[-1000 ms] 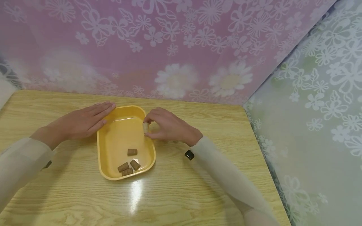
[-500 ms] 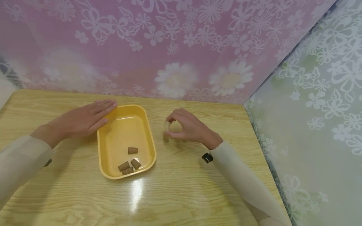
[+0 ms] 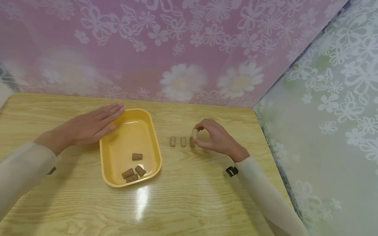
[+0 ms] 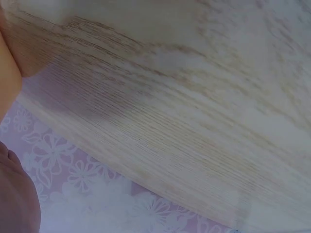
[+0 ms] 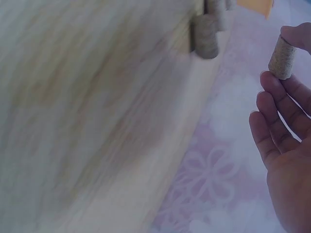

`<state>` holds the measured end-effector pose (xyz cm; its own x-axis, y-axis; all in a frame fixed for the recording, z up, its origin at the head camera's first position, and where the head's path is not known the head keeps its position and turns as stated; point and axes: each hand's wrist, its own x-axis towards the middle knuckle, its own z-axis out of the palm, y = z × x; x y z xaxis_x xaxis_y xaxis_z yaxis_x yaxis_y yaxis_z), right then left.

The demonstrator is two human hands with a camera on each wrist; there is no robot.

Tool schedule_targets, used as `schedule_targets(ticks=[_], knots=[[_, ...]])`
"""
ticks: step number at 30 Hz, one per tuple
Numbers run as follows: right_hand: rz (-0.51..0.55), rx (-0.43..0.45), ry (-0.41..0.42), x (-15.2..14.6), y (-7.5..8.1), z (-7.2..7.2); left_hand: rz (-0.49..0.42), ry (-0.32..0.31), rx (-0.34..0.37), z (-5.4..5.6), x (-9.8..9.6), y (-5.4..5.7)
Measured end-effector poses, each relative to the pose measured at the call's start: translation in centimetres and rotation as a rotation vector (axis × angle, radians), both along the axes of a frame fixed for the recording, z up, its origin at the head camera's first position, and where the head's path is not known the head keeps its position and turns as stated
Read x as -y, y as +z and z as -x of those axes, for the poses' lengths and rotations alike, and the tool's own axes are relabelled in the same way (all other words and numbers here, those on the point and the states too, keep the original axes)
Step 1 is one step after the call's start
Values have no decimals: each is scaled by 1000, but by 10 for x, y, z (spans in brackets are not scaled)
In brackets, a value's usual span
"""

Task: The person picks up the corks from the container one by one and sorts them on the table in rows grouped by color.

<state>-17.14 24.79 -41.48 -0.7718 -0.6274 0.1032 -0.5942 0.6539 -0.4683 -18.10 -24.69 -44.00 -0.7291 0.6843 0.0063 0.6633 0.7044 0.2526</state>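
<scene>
My right hand (image 3: pixel 215 137) pinches a tapered cork stopper (image 3: pixel 195 133) between thumb and fingertips. In the right wrist view that cork (image 5: pixel 282 57) hangs above the table, apart from the others. A row of cork stoppers stands on the wood right of the tray: a left cork (image 3: pixel 172 141), a middle cork (image 3: pixel 183 141), and a right cork (image 3: pixel 192 142) partly hidden behind the held one. My left hand (image 3: pixel 88 126) rests with straight fingers along the left rim of a yellow tray (image 3: pixel 130 131). Several darker brown corks (image 3: pixel 137 156) lie on their sides in its near end.
The wooden table (image 3: pixel 183 200) reaches back to a pink floral wall covering (image 3: pixel 133 52). A pale floral covering (image 3: pixel 330 147) borders its right edge. The table's edge (image 4: pixel 141 187) also crosses the left wrist view.
My right hand has moved from the tray's right rim rightward across the table with the cork, uncovering the standing row. My left hand and the tray have hardly moved.
</scene>
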Motion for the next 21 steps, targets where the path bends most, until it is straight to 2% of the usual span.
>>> schedule_targets(ticks=[6,12,21], knots=[[-34,0,-49,-19,-9,0,1,9,8,-1,1,0],[-68,-14,-58,-28,-20,2,3,5,1,-1,2,-1],[-89,12,-60,-34,-32,4,4,6,-4,-1,1,-1]])
